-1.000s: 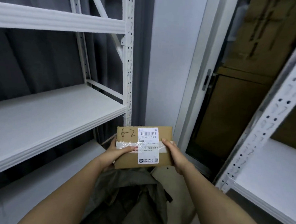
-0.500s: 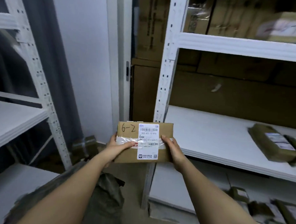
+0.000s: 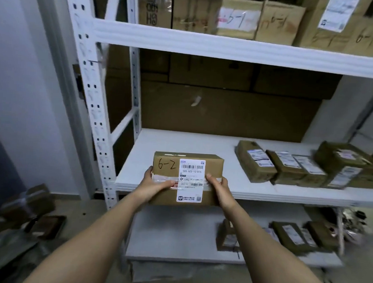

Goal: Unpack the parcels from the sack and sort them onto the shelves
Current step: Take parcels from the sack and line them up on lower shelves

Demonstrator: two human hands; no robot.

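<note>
We hold a brown rectangular cardboard parcel (image 3: 186, 180) with both hands in front of the white metal shelving unit (image 3: 240, 50). The parcel carries a white shipping label (image 3: 191, 180) and the handwritten mark "6-2" on its top left. Our left hand (image 3: 155, 187) grips the left side, with the thumb pressed flat on the clear tape across the top face; the other fingers go under the box and we cannot see them. Our right hand (image 3: 218, 189) grips the right side, with the thumb on the top face and the fingers curled around the edge. The parcel is at the front edge of the white middle shelf board (image 3: 181, 143), at its left part; we cannot tell if it already touches the board. Further right on the same board lies a row of small olive-brown parcels (image 3: 288, 166), well apart from ours. On the upper board stand several cardboard boxes marked "6-1" (image 3: 280, 23). On the lower board lie more small parcels (image 3: 293, 235).
</note>
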